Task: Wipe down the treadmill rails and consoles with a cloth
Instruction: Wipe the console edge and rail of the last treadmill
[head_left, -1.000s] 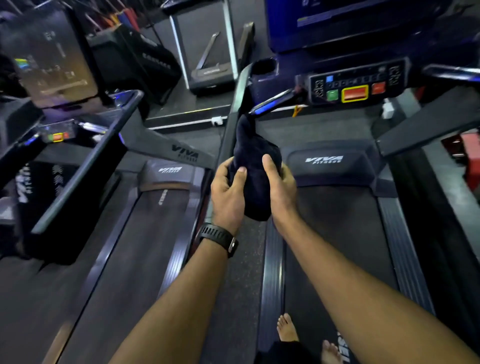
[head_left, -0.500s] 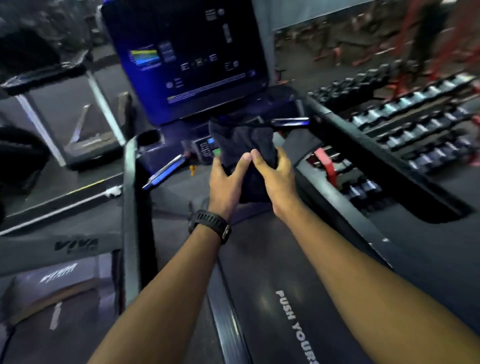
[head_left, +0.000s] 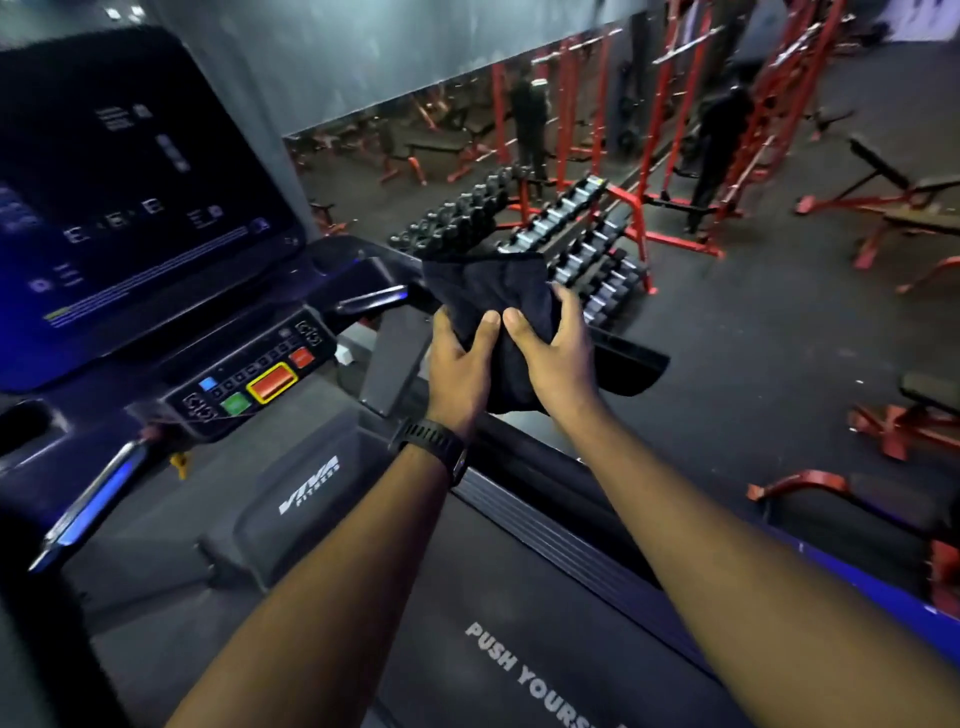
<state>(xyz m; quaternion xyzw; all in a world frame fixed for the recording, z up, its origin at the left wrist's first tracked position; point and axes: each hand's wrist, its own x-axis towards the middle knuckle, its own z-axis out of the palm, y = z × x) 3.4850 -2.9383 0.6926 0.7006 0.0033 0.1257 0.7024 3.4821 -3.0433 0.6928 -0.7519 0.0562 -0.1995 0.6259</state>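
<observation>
A dark cloth (head_left: 485, 291) sits bunched at the centre of the frame, grasped from both sides. The left hand (head_left: 460, 364), with a black watch (head_left: 431, 441) on its wrist, curls its fingers into the cloth's left side, its thumb pressed on the front; the right hand (head_left: 553, 358) grips the right side, its thumb just beside the left one. The cloth lies on the treadmill's right rail (head_left: 628, 364), whose dark end juts out just right of the right hand; whether the cloth wraps fully round the rail cannot be told.

In the upper left stands the console screen (head_left: 130, 197), dark with pale blue figures; below it, left of centre, is the button panel (head_left: 254, 382) with red, green and blue keys, the large red one framed in yellow. A handlebar (head_left: 98, 499) with a blue glow slants at the left edge; the motor cover (head_left: 306, 488) with a white logo lies below the panel; the belt (head_left: 519, 665), with white lettering, fills the bottom centre between the forearms. A dumbbell rack (head_left: 587, 244) on a red frame stands above the cloth, right of centre; red gym frames (head_left: 769, 104) crowd the upper right.
</observation>
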